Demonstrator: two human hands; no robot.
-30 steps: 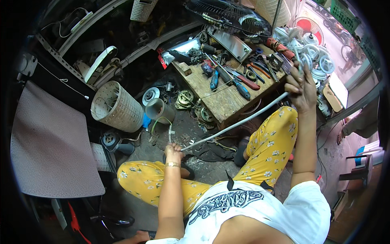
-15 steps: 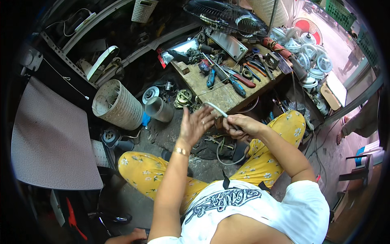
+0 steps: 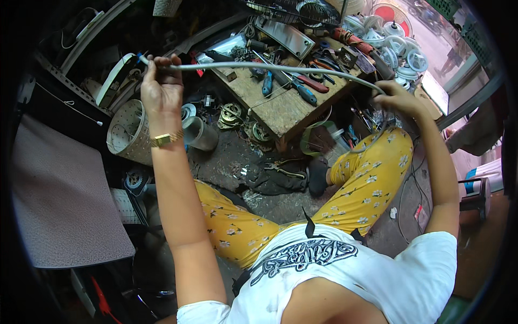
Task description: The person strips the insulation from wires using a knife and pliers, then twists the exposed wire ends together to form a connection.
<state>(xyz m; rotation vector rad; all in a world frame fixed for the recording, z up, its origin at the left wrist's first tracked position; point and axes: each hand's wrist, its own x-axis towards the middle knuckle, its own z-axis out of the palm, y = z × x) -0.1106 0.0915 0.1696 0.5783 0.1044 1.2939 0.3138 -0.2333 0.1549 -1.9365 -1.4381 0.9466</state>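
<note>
A pale grey cable (image 3: 280,68) spans the space between my two hands, sagging slightly at its right part. At the upper left, my left hand (image 3: 163,89) pinches it close to one end, where a bit of blue shows past the fingertips. My right hand (image 3: 396,98), a little blurred, grips the cable farther along. From there the rest of it curls down over my right knee. Beneath the stretched length lies a wooden workbench (image 3: 280,116) with screwdrivers (image 3: 305,95), red-handled pliers (image 3: 314,83) and other tools.
A perforated white basket (image 3: 129,132) and a grey cylinder (image 3: 200,133) stand left of the bench. Pliers (image 3: 286,168) lie on the floor between my legs. White plastic parts (image 3: 396,51) are heaped at the far right, and a grey panel (image 3: 70,194) is at the left.
My hands have spread apart, left hand up and left, right hand right and up, drawing the cable out between them. The left hand, open before, now holds the cable near its end.
</note>
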